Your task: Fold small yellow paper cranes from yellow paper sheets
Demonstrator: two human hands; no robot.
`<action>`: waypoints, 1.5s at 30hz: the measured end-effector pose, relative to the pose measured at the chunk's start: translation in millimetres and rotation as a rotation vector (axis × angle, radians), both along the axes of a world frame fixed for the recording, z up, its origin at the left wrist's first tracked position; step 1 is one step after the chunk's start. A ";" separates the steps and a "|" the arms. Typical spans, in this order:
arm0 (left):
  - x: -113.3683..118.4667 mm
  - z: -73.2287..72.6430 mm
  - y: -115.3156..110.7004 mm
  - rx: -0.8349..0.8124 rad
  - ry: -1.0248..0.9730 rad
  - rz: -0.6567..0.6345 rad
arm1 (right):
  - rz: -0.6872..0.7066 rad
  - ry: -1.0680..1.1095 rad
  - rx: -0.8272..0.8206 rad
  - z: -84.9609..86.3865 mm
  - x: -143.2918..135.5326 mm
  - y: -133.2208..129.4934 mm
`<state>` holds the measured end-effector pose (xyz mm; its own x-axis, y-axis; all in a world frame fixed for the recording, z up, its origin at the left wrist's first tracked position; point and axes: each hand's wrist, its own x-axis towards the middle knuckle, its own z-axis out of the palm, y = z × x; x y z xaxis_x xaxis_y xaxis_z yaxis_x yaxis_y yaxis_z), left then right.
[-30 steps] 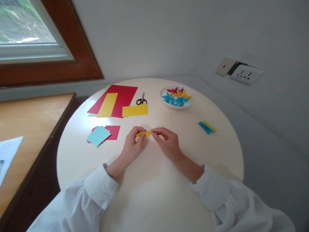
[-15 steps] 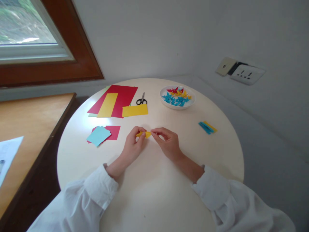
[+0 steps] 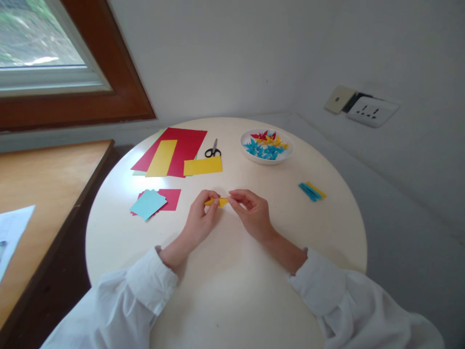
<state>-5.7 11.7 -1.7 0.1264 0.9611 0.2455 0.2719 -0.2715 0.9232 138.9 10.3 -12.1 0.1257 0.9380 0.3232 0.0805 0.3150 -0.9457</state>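
Observation:
A small folded yellow paper (image 3: 223, 202) is held between my two hands over the middle of the round white table (image 3: 232, 291). My left hand (image 3: 203, 213) pinches its left part, thumb on top, and covers some of it. The thumb and forefinger of my right hand (image 3: 253, 213) close on its right tip. Beyond the hands, folded blue, yellow and red paper pieces (image 3: 265, 151) lie in a round white dish (image 3: 268, 162). To the left is a stack of light blue squares (image 3: 148, 204) over red paper (image 3: 173, 199).
Red sheets (image 3: 189, 145) with a yellow strip (image 3: 162, 157) lie at the back left. Another yellow strip (image 3: 203, 166) is near black-handled scissors (image 3: 212, 151). Blue and yellow folded strips (image 3: 311, 191) lie at the right. A wooden table (image 3: 54, 179) stands at the far left.
The fingertips of my right hand have shifted very slightly at the right tip of the yellow paper. My left hand keeps the same grip.

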 end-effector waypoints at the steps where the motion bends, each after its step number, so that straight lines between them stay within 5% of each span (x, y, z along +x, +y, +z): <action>1: 0.0 0.1 -0.1 0.003 0.000 0.000 | 0.003 0.012 -0.009 -0.3 -0.2 0.0; 15: -0.9 -1.2 1.2 -0.011 -0.030 0.046 | 0.046 0.109 -0.023 -3.6 1.6 1.6; 23: 0.1 -4.0 0.4 0.002 -0.002 -0.017 | 0.054 -0.079 0.035 0.2 -2.2 0.0; 45: -4.2 -13.0 4.9 0.136 0.148 -0.076 | 0.033 -0.141 -0.005 0.5 3.8 1.6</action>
<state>-9.8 16.6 -14.8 0.2416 0.9069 0.3451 0.3762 -0.4154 0.8282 142.7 11.9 -11.6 0.0488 0.9424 0.3309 0.2021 0.3151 -0.9273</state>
